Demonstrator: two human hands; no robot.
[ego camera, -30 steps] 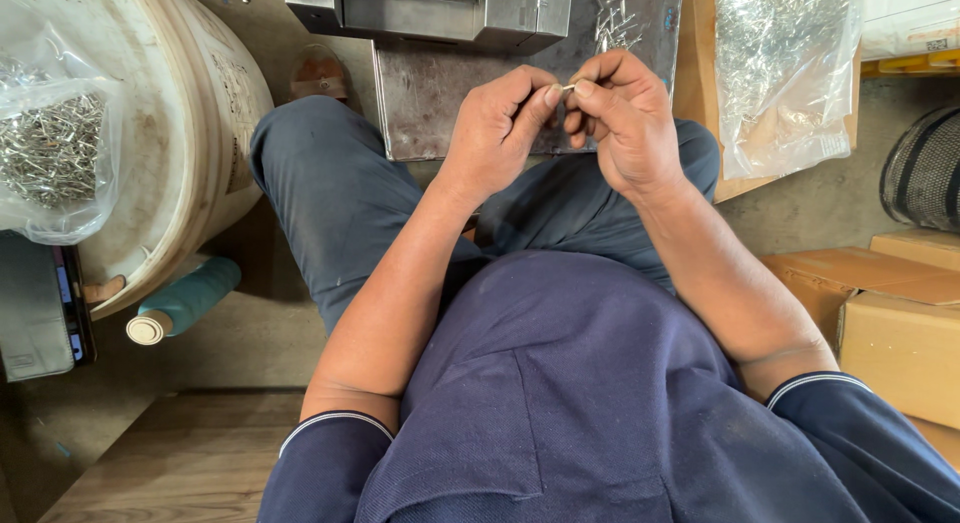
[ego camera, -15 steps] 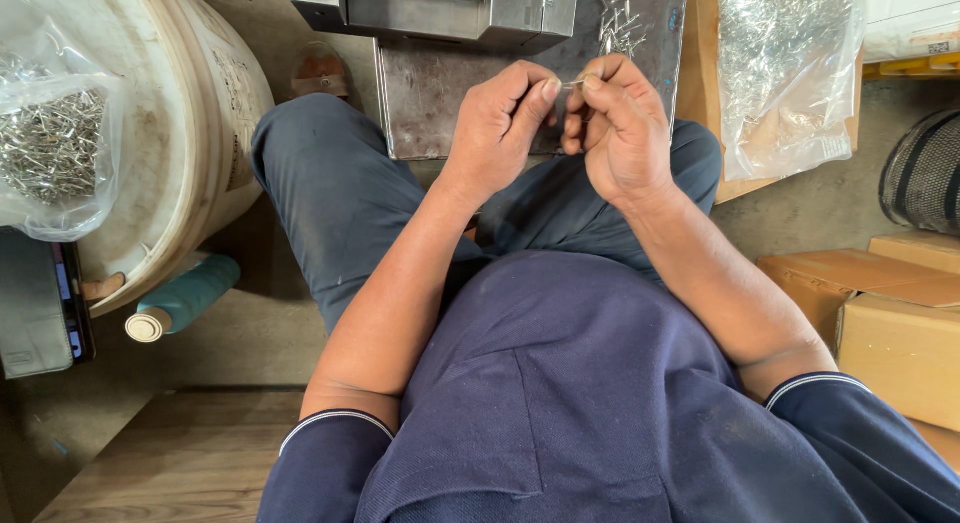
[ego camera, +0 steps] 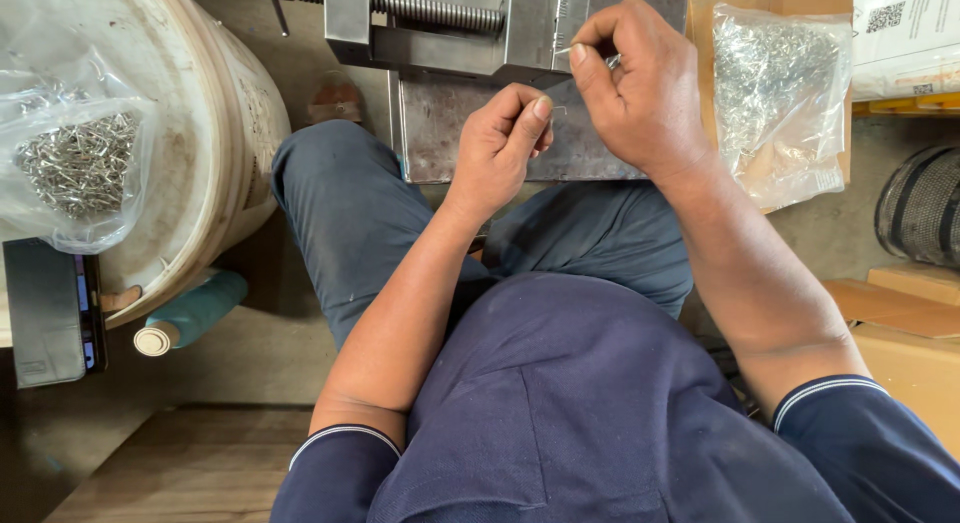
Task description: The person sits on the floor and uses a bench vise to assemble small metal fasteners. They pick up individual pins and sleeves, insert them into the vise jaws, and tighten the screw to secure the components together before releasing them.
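Wire piece point(ego camera: 610, 59) pinched in right hand point(ego camera: 640, 88) fingertips; left hand point(ego camera: 500, 143) loosely curled just below.

Vise point(ego camera: 430, 23) cut off at top edge; below it, tiny metal piece point(ego camera: 612, 59) in right hand point(ego camera: 640, 88) mostly hidden, shape unclear.

Far in the middle a metal vise point(ego camera: 430, 23) on a metal plate point(ego camera: 470, 133), left of it a big bucket point(ego camera: 215, 173) with a bag of pins point(ego camera: 75, 163) in it, right of it another bag of pins point(ego camera: 775, 93) on a cardboard box point(ego camera: 715, 3), both hands near the vise.
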